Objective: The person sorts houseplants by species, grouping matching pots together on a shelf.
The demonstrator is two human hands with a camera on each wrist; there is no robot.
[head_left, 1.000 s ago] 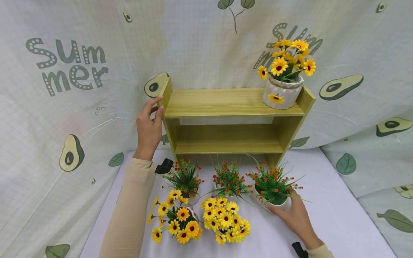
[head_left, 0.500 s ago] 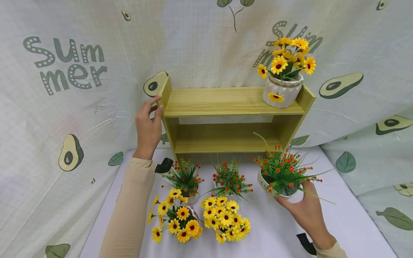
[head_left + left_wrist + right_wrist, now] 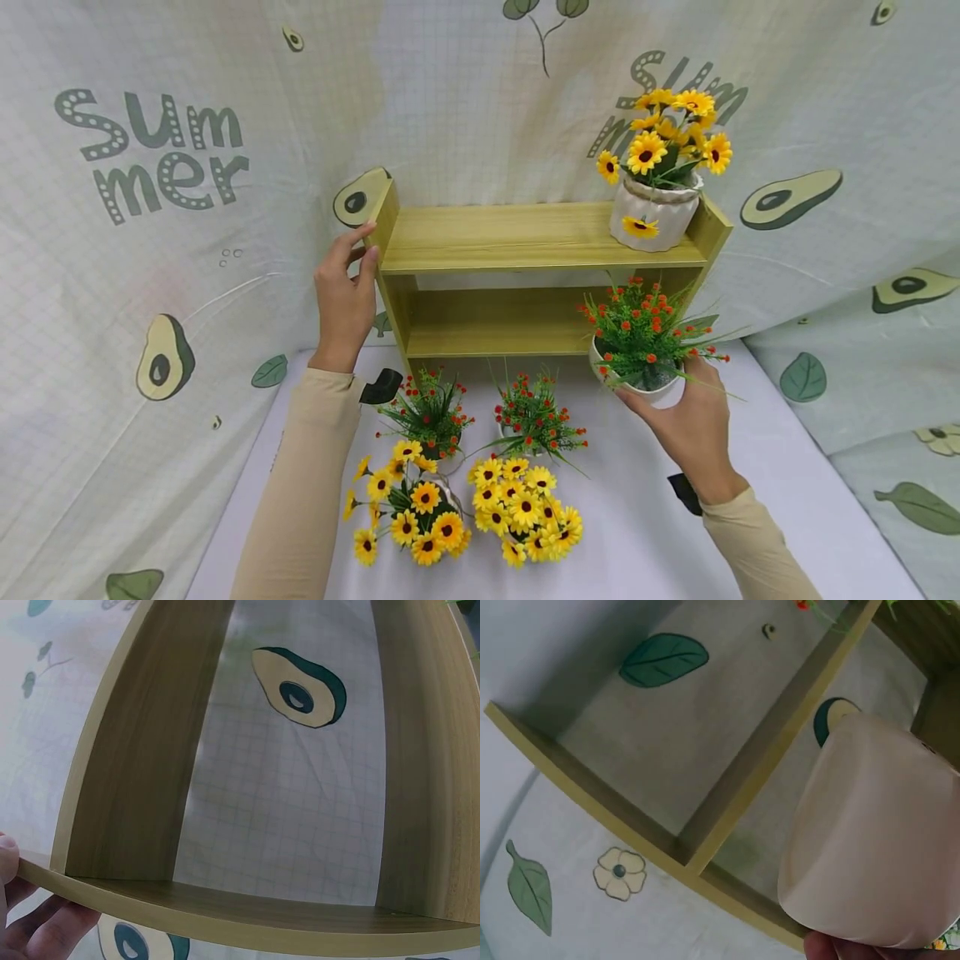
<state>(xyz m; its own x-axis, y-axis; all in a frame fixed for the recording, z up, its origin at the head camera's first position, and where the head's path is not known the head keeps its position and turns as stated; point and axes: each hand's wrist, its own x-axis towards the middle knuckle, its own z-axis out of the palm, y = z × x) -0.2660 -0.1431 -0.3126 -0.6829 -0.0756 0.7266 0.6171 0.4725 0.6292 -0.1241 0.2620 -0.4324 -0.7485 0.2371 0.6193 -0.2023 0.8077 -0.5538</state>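
Note:
My left hand (image 3: 345, 304) pinches the upper left side panel of a wooden two-tier shelf (image 3: 498, 242), thumb on one side and fingers on the other. In the left wrist view, those fingers (image 3: 56, 930) lie at the corner of the shelf. My right hand (image 3: 693, 421) grips a white pot (image 3: 607, 372) of grass with small red flowers (image 3: 641, 325), raised off the table in front of the lower tier's right end. Up close in the right wrist view, the pot's smooth side (image 3: 870, 840) appears beside the shelf's side panel (image 3: 622, 810).
On the top tier's right end stands a crimped white pot (image 3: 652, 218) of yellow sunflowers. Two red-flowered plants (image 3: 427, 412) and two yellow sunflower plants (image 3: 525, 508) stand on the white table (image 3: 622, 550) before the shelf. An avocado-printed cloth (image 3: 480, 100) hangs behind.
My right hand has lifted the red-flowered potted plant off the table and brought it up toward the shelf's lower tier. The left hand has stayed at the side panel.

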